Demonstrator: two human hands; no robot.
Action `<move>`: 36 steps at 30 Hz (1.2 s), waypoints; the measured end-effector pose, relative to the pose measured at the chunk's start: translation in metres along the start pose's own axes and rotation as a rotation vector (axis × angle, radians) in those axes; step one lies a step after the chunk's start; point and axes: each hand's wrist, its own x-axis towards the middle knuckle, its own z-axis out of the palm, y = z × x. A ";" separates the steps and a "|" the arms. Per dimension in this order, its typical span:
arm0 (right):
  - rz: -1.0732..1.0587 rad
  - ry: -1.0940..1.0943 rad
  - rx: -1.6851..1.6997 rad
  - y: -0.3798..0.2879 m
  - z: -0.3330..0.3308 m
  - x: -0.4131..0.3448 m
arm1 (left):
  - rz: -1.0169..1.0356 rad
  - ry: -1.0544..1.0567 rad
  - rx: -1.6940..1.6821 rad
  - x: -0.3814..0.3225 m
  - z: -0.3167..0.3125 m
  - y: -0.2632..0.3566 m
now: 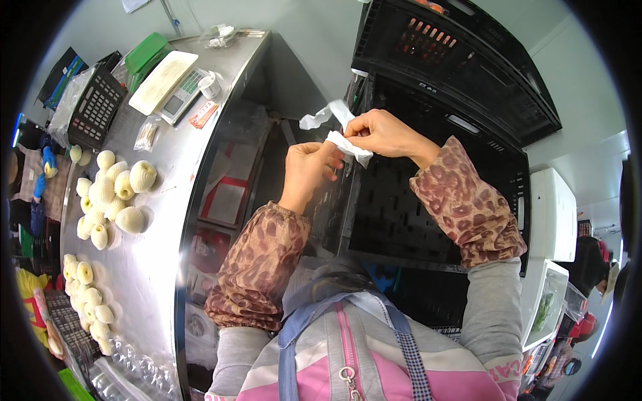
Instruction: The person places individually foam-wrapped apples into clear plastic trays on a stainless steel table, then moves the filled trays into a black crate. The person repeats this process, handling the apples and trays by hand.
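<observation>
Both hands are raised over the black plastic crates, pinching a strip of white paper or tissue [346, 143] between them. My left hand [310, 173] grips its lower part with thumb and fingers. My right hand [383, 133] holds it just above, fingertips bent inward, while a loose end curls up and to the left. On the steel table [155, 230] at the left lie several round fruits in pale foam nets [103, 193], with a second group of netted fruits [88, 295] nearer the table's lower end.
A digital scale [173, 92], a white roll [209, 86], a bag of cotton swabs [147, 134] and a black basket [98, 108] stand on the table. A large black crate [401, 200] lies ahead; white foam boxes [551, 215] are at right. Other people work at both edges.
</observation>
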 end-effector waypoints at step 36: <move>0.243 0.103 0.580 -0.007 0.008 -0.011 | 0.047 -0.261 -0.306 -0.027 -0.015 -0.017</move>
